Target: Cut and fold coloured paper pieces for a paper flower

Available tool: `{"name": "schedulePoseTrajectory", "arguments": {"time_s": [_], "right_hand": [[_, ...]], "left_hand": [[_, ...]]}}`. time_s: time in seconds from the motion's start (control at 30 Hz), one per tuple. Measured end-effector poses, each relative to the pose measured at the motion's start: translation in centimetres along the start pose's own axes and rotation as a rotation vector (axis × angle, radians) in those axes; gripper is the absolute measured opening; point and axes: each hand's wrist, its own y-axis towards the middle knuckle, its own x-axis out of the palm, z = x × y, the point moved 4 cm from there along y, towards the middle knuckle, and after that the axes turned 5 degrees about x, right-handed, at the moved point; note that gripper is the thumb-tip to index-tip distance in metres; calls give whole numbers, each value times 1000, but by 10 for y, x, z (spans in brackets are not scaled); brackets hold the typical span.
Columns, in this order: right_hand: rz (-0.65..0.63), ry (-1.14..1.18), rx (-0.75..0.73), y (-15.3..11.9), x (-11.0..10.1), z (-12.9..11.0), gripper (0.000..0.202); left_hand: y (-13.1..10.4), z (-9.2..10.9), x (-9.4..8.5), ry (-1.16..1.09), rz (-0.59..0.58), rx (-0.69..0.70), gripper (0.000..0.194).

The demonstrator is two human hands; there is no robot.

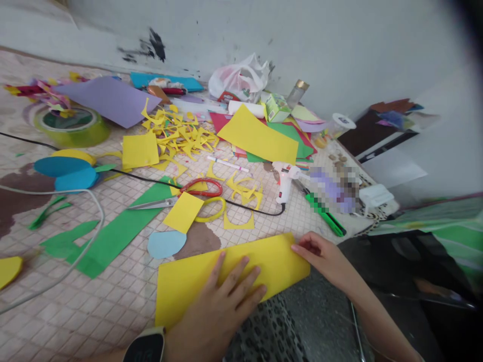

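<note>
A long yellow craft sheet lies at the table's front edge, its right end reaching past the edge. My left hand rests flat on it with the fingers spread. At the sheet's right end, my right hand pinches the upper corner between thumb and fingers. Just beyond the sheet are a light blue cut-out, a small yellow square and scissors with red and yellow handles. The square partly covers the scissors.
A white glue gun with a black cord and a green cutter knife lie to the right. Yellow scraps are heaped behind. Green strips, a white cable and a tape roll occupy the left.
</note>
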Motion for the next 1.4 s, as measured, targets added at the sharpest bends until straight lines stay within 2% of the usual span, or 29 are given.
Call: {"name": "schedulePoseTrajectory", "arguments": {"time_s": [0.13, 0.4, 0.57, 0.73, 1.13, 1.4], "right_hand": [[46, 64, 21, 0, 0, 4, 30], [-69, -64, -36, 8, 2, -7, 35], [-92, -30, -8, 13, 7, -16, 33], [-43, -27, 59, 8, 14, -10, 38], [131, -276, -1, 3, 19, -12, 38], [140, -311, 9, 3, 20, -13, 37]], "left_hand": [[0, 0, 0, -3, 1, -1, 44], [4, -5, -9, -73, -52, -5, 45], [6, -6, -13, -92, -62, -24, 45], [4, -3, -12, -75, -52, -21, 45], [2, -4, -11, -69, -43, -14, 45], [2, -6, -11, -30, -23, -11, 44]]}}
